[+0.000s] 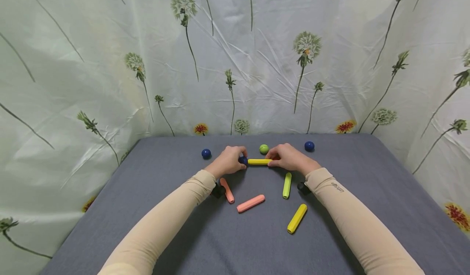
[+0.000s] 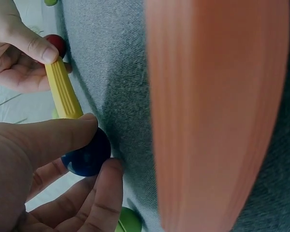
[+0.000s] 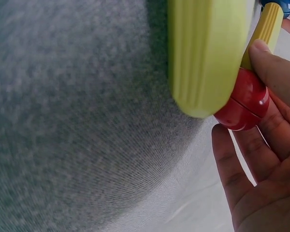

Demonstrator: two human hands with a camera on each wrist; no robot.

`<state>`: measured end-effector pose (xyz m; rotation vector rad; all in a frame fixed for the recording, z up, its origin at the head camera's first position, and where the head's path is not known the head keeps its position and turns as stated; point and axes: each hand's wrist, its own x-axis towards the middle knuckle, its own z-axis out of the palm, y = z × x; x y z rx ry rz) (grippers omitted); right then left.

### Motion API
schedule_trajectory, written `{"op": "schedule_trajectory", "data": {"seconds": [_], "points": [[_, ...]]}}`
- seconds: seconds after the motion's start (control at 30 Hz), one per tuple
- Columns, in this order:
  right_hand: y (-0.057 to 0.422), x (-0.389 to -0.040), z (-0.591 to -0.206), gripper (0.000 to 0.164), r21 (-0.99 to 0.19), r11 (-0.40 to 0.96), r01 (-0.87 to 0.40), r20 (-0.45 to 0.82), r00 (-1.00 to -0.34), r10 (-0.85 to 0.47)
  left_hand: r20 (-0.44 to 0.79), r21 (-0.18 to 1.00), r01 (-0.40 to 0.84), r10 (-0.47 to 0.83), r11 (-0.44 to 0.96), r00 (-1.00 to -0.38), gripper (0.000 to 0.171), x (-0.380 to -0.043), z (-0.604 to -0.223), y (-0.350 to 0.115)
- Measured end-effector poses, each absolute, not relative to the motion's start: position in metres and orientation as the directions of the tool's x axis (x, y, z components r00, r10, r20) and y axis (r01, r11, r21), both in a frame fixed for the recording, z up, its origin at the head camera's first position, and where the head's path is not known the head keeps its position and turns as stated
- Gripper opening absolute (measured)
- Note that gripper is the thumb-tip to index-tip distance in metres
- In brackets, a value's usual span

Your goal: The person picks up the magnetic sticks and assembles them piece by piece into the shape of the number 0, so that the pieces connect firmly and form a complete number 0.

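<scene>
Sleeves (image 1: 161,222) fill the near part of my head view, reaching forward over the grey table (image 1: 220,254). Between them lies a loose yellow bar (image 1: 297,218), then a pink bar (image 1: 251,203), a second pink bar (image 1: 227,190) beside the left wrist and a lime bar (image 1: 287,185) near the right one. I'd guess they are spread like that to stay in easy reach without crowding the work.

Past them, the hands are apart, bridged by a held yellow bar (image 1: 258,161) lying crosswise. My left wrist view shows the left hand (image 1: 228,160) pinching a held blue ball (image 2: 87,157) between thumb and fingers, where the bar's end meets it. At the other end the right hand (image 1: 291,157) pinches the bar beside a red ball (image 3: 249,99), probably to keep everything in line. I can't tell how firmly the ends are joined.

Farther off sit a left blue ball (image 1: 206,154), a green ball (image 1: 264,149) and a right blue ball (image 1: 309,146), before a flowered curtain (image 1: 257,87).
</scene>
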<state>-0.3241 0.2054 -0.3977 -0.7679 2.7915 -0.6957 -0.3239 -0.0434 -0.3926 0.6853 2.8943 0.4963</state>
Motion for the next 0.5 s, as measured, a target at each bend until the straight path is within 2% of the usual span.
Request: {"op": "schedule_trajectory", "data": {"seconds": [0.5], "points": [[0.205, -0.322, -0.396, 0.016, -0.477, 0.751, -0.456, -0.032, -0.845, -0.533, -0.018, 0.347, 0.412, 0.445, 0.843, -0.895, 0.040, -0.317, -0.387, -0.055]]}}
